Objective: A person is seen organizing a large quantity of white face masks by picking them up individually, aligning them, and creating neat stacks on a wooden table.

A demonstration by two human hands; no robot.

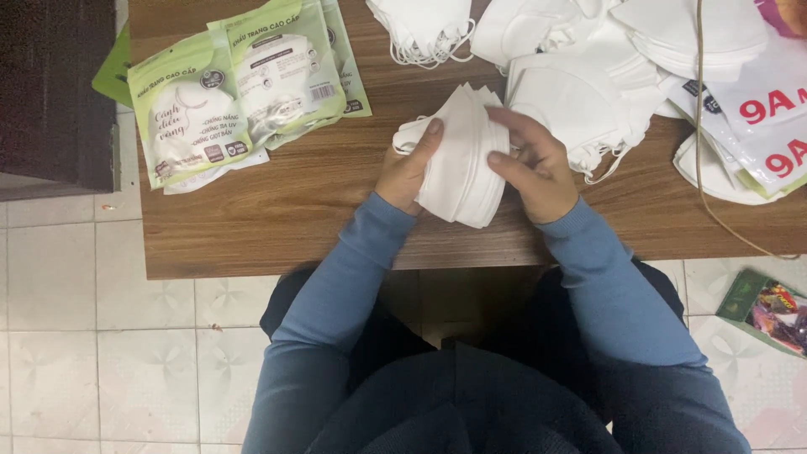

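Two hands: left hand (pixel 409 168) and right hand (pixel 534 164) clasp one stack (pixel 461 164) of folded white masks between them
Left grip: clenched on the stack's left edge, thumb laid across the top, fingers hidden beneath
Right grip: clenched on the stack's right edge, thumb and fingers pressed on the top layers
Stack: many thin white folded masks, fanned a little so their curved edges show as fine lines; pointed at the top, rounded at the bottom; white ear loops bunch out at its upper left beside the left thumb
Place: the stack sits above the near middle of the bench (pixel 277 210), its lower edge close to the front rim; whether it rests on the wood I cannot tell
Sleeves: blue, long, both reaching to the wrists
Bench: brown wood grain, rectangular, front edge towards the person
Packs (pixel 239 92): green and white flat bags with masks inside, overlapping at the far left of the bench
Loose masks (pixel 588 76): a white heap at the far right, just beyond the right hand, loops dangling
Bags (pixel 769 118): clear with red print, at the right edge
Cord (pixel 702 168): thin, brownish, running down across the right side
Floor (pixel 101 336): pale patterned tiles; a small colourful packet (pixel 769 311) lies at the right
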